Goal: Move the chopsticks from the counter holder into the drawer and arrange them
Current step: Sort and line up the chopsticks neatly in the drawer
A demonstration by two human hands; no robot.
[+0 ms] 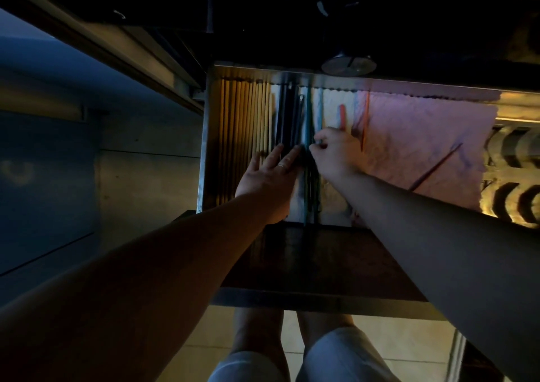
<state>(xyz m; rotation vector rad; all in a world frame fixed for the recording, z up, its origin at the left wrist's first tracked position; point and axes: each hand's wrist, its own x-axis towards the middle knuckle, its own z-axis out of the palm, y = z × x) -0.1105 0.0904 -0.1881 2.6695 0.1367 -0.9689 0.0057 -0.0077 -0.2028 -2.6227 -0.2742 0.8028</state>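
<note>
While drawer stands open, L hand lies flat, fingers straight, pressing dark chopsticks, prob. to stop them rolling. R hand, fingers curled, pinches teal chopsticks alongside, likely nudging them parallel. Wooden chopsticks packed by left wall. Purple stray askew on pink liner; orange chopstick farther back.

One drawer, one pink cloth, one left hand, one right hand, one ring, one slanted purple chopstick.

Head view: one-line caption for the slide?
Left hand flat on dark chopsticks in open drawer; right hand pinches teal chopsticks beside them.
</note>
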